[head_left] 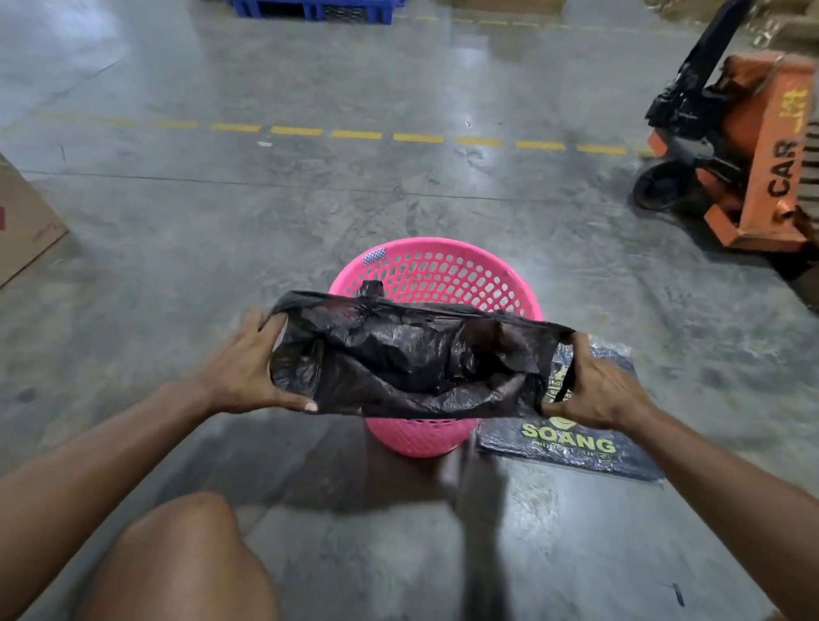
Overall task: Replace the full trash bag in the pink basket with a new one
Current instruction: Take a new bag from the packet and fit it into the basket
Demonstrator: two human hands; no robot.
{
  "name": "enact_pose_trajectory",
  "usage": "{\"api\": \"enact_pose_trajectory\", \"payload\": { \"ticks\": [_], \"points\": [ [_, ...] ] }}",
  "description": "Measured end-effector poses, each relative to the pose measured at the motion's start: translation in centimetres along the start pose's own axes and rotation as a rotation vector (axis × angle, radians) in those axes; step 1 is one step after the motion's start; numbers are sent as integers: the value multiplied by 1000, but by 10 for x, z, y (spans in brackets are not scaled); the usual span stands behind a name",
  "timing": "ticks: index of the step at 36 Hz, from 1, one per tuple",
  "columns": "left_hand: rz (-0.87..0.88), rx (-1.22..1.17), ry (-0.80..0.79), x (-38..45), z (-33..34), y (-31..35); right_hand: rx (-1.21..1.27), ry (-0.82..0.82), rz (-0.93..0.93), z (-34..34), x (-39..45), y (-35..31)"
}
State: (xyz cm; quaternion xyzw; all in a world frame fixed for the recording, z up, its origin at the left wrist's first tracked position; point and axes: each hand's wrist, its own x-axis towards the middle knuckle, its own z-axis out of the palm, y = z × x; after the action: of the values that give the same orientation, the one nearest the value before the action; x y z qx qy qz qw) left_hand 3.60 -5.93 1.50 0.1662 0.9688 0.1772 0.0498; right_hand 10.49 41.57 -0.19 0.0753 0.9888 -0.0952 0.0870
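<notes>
A pink perforated basket [439, 274] stands on the concrete floor in front of me. Above its near side I hold a black trash bag [410, 357] with its mouth stretched wide. My left hand [252, 365] grips the bag's left edge and my right hand [590, 386] grips the right edge and a handle loop. The bag hides the basket's near rim and most of its inside. A flat pack of black bags [574, 448] printed "SOANG" lies on the floor just right of the basket.
An orange pallet jack [747, 150] stands at the far right beside stacked wooden pallets. A cardboard box [11, 222] sits at the left edge. A blue pallet [316, 2] is far back. My knee [180, 562] is low in view.
</notes>
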Motion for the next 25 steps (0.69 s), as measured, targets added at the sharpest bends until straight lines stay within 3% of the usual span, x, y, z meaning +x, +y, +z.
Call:
{"api": "enact_pose_trajectory", "payload": {
  "ticks": [3, 8, 11, 14, 17, 21, 23, 25],
  "points": [
    [-68, -77, -11, 22, -4, -1, 147, -30, 52, -6, 24, 0],
    [-187, -300, -196, 66, -17, 3, 683, -149, 208, -28, 66, -11],
    [-307, -633, -272, 86, -16, 8, 796, -90, 293, -37, 86, -16],
    [-431, -759, -115, 104, -9, 7, 723, 15, 301, -29, 110, -6],
    [-421, -774, 96, 116, -2, 4, 699, 173, 323, -27, 120, -4],
    [-365, -587, 504, 119, -3, 6, 725, 390, 240, -40, 117, -23],
    [-260, -536, 532, 122, -3, 11, 712, 391, 92, -41, 118, -29],
    [-112, -476, 442, 125, -1, 18, 620, 304, -44, -39, 116, -34]
  ]
}}
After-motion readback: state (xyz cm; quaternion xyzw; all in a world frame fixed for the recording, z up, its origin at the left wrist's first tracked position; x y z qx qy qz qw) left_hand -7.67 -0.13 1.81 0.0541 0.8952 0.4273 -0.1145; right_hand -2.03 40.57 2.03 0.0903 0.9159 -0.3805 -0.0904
